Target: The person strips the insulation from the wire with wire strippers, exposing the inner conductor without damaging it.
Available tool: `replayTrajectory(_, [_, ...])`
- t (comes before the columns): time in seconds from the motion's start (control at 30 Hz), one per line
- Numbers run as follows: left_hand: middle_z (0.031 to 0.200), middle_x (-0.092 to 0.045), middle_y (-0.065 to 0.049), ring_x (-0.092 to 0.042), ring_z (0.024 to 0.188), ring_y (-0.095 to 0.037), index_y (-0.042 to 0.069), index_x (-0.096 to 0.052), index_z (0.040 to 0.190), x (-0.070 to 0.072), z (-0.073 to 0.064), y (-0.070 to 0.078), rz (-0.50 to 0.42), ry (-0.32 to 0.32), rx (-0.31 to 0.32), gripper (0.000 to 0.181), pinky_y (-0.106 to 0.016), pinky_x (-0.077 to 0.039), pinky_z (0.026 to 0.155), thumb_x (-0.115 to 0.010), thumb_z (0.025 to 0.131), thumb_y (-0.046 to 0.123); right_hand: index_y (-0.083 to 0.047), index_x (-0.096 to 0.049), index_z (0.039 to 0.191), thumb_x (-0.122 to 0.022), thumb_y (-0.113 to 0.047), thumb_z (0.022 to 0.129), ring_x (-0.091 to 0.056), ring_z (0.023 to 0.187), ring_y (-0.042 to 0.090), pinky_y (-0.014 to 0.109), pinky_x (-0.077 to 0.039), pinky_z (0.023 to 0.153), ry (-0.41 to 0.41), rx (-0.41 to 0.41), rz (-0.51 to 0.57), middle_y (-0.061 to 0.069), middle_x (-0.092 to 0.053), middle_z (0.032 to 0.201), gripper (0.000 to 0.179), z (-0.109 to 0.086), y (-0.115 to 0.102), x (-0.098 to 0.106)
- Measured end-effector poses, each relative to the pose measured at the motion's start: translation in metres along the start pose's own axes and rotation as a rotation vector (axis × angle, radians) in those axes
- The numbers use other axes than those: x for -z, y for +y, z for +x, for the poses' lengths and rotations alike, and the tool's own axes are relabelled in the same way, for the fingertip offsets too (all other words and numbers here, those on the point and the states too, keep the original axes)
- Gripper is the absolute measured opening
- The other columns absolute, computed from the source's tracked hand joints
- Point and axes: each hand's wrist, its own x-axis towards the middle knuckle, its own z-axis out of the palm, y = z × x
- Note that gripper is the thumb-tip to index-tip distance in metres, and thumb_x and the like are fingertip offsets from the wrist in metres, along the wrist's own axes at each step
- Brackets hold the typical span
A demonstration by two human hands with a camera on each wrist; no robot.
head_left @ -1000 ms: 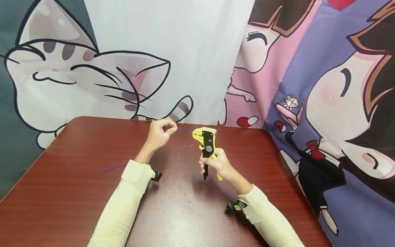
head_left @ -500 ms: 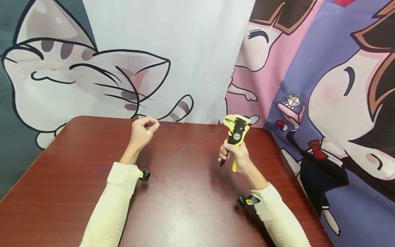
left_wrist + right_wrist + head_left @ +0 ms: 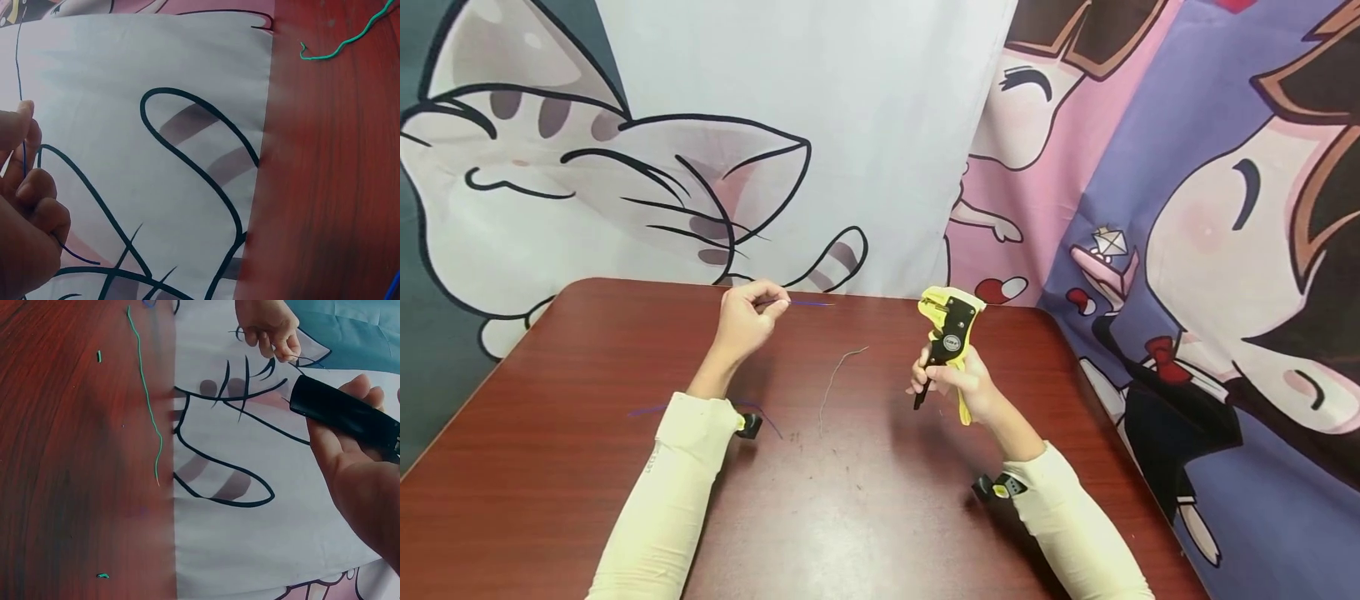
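My left hand (image 3: 747,321) pinches a thin blue wire (image 3: 811,303) between thumb and fingertips near the table's far edge. Its free end points right, and in the left wrist view the wire (image 3: 18,62) runs straight up past the fingertips. The tail comes out below the curled fingers. My right hand (image 3: 962,385) grips a yellow and black wire stripper (image 3: 951,329) by its handles, held upright over the table's right half. The stripper's head stands apart from the wire's end. In the right wrist view only its black handle (image 3: 344,412) shows, lying across the fingers.
A green wire (image 3: 147,394) lies on the reddish-brown table (image 3: 850,533) between the hands. Another blue wire (image 3: 646,410) lies partly hidden under the left forearm. Small green scraps (image 3: 103,575) are scattered about. Behind the table hangs a cartoon-printed cloth (image 3: 880,150).
A second ago the blue wire's end was at the stripper's jaws. The left hand then moved left with the wire; the stripper moved right and up, then slightly back left and down.
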Motion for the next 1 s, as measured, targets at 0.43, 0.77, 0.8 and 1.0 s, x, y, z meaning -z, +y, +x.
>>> replayTrajectory(0.43, [0.072,-0.064,-0.006,-0.051,0.066,-0.018,0.007,-0.068,0.082,-0.006,-0.005,0.008,0.211,-0.129,0.087,0.007,-0.029,-0.039,0.064,-0.067,0.088,0.005,0.003,-0.054,0.099,-0.047,0.012,0.087,-0.060,0.072,0.024,0.046,-0.057,0.075,0.063,-0.066,-0.122,0.009,-0.060,0.082,0.016,-0.005,-0.007,0.007])
replayTrajectory(0.77, [0.082,-0.065,-0.004,-0.056,0.077,-0.020,0.011,-0.069,0.089,-0.014,-0.011,0.007,0.320,-0.240,0.204,0.010,-0.036,-0.043,0.072,-0.062,0.093,0.017,0.013,-0.056,0.101,-0.060,0.008,0.086,-0.063,0.067,0.030,0.040,-0.057,0.062,0.079,-0.098,-0.464,0.023,-0.061,0.079,0.016,-0.006,-0.004,0.025])
replayTrajectory(0.8, [0.083,-0.065,-0.005,-0.056,0.078,-0.020,0.011,-0.069,0.089,-0.015,-0.011,0.006,0.320,-0.246,0.214,0.010,-0.036,-0.043,0.072,-0.062,0.093,0.018,0.013,-0.058,0.100,-0.061,0.007,0.086,-0.062,0.067,0.031,0.038,-0.056,0.061,0.081,-0.102,-0.503,0.025,-0.060,0.079,0.015,-0.006,-0.003,0.027])
replayTrajectory(1.0, [0.088,-0.066,-0.004,-0.056,0.083,-0.022,0.013,-0.069,0.092,-0.023,-0.016,0.001,0.344,-0.295,0.303,0.012,-0.039,-0.044,0.074,-0.061,0.092,0.022,0.009,-0.061,0.103,-0.066,0.005,0.083,-0.063,0.070,0.025,0.035,-0.055,0.060,0.143,-0.148,-0.688,0.018,-0.063,0.083,0.021,-0.007,0.000,0.031])
